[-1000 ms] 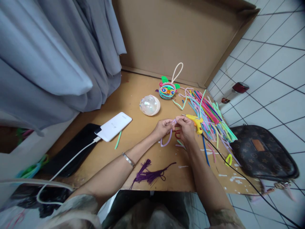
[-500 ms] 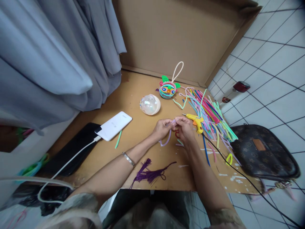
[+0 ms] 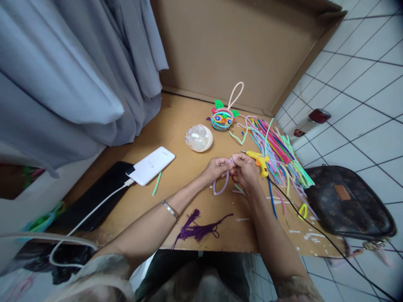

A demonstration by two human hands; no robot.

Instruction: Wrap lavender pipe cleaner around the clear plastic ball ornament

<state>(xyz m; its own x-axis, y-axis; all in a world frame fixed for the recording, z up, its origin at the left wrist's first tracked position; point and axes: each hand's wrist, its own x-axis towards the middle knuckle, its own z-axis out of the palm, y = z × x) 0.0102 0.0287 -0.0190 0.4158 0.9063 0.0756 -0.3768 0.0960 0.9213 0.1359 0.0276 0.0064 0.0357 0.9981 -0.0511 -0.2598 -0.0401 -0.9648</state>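
Both of my hands meet over the middle of the table, pinching a lilac pipe cleaner (image 3: 226,184) between them. My left hand (image 3: 217,170) has its fingertips closed on it, and a loop of it hangs down below. From the other side my right hand (image 3: 244,167) grips the same pipe cleaner, its fingers touching the left ones. Part of a red bent piece (image 3: 234,178) shows behind the right hand. Right beside that hand lies a yellow glue gun (image 3: 260,161), nozzle pointing left. Beyond the hands sits a clear iridescent ball (image 3: 199,138).
A decorated ball with a face (image 3: 222,119) stands at the back. Many coloured pipe cleaners (image 3: 280,147) are piled at right, near a brown patterned bag (image 3: 349,199). Purple tassels (image 3: 198,230) lie in front; a white power bank (image 3: 153,165) lies left. The glue gun's black cord (image 3: 302,214) crosses the right side.
The lilac pipe cleaner's hanging end has swung rightward and now forms a more closed loop under my fingers. My hands have stayed nearly in place.
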